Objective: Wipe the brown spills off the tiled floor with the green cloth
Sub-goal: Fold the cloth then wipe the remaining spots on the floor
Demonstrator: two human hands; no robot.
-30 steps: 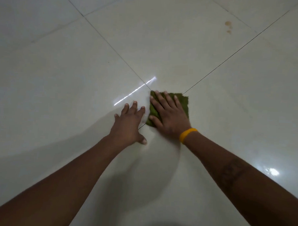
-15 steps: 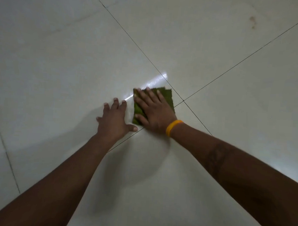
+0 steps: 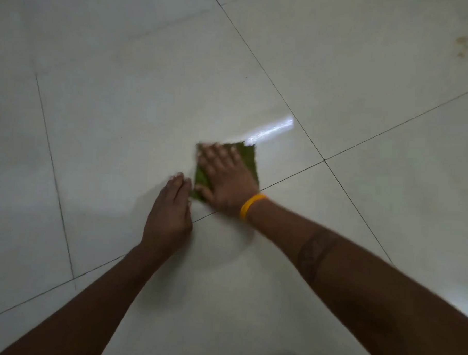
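A folded green cloth (image 3: 248, 158) lies flat on the pale tiled floor (image 3: 150, 98), left of where the tile joints cross. My right hand (image 3: 226, 178), with a yellow band at the wrist, presses palm-down on the cloth, fingers spread and blurred by motion. My left hand (image 3: 169, 210) rests flat on the floor just left of the cloth, fingers together, holding nothing. A small brown spill (image 3: 461, 46) marks a tile at the far upper right, well away from both hands.
Dark grout lines (image 3: 324, 159) cross to the right of the cloth. A bright streak of reflected light (image 3: 272, 130) lies just beyond the cloth. My forearms reach in from the bottom edge of the view.
My right hand has slid the cloth leftward, off the grout crossing and onto the left tile. The left hand shifted left with it and its fingers closed together.
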